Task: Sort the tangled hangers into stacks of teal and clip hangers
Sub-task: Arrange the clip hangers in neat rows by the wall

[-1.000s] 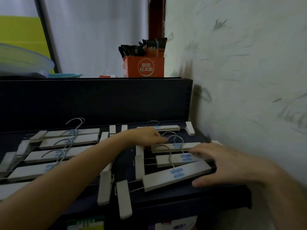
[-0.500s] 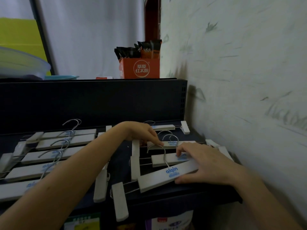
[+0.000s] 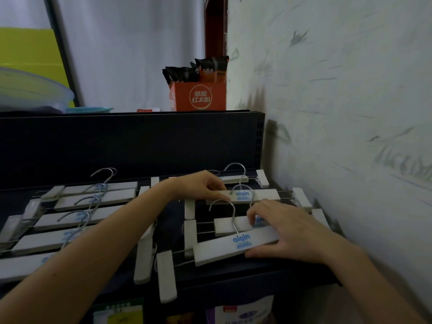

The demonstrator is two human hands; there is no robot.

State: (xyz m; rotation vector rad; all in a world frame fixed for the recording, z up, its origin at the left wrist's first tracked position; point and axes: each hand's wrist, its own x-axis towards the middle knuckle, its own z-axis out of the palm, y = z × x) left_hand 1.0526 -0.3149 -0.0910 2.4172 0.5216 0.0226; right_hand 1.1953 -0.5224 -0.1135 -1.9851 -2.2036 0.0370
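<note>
Several white wooden clip hangers with metal hooks and blue "aiqin" print lie on a dark shelf [image 3: 268, 272]. One row of them [image 3: 77, 220] lies at the left, overlapping. A second group lies at the right by the wall. My right hand [image 3: 289, 230] grips the bar of the nearest right hanger [image 3: 224, 247], thumb under its front edge and fingers over the top. My left hand [image 3: 198, 185] reaches across and pinches the left end of a hanger bar [image 3: 259, 195] farther back. No teal hanger is in view.
A patterned wall [image 3: 339, 113] closes the right side. Behind the shelf rises a dark panel [image 3: 131, 141], with an orange snack box [image 3: 198, 97] and a clear plastic bowl [image 3: 32, 92] on top. Loose clip ends [image 3: 166, 277] stick out over the shelf's front edge. Packaged goods [image 3: 243, 312] sit below.
My right hand moved in from the right and closed on the nearest hanger's bar. My left hand stayed on the hanger farther back. That hanger's hook now shows.
</note>
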